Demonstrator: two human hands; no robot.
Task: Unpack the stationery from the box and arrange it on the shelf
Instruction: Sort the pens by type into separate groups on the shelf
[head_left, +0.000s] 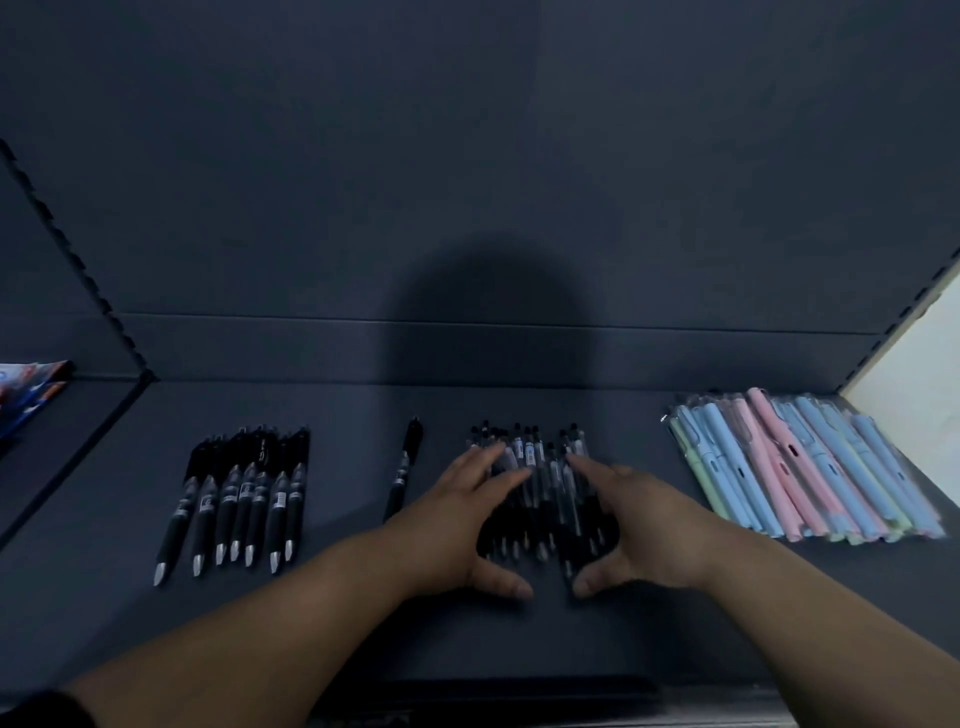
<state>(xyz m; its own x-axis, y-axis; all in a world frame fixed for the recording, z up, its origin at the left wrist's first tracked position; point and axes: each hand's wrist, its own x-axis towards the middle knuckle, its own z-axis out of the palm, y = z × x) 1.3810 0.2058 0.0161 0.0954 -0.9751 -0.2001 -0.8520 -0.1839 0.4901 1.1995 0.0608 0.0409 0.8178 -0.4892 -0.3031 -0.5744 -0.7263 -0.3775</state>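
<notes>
While left hand (452, 525) & right hand (644, 519) lie spread open, bracketing the black pens (540, 467) w/o gripping, person should squeeze inward evenly, tips level.

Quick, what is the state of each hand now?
Left hand: open, fingers resting on the pile of black pens.
Right hand: open, touching the same pile.
</notes>
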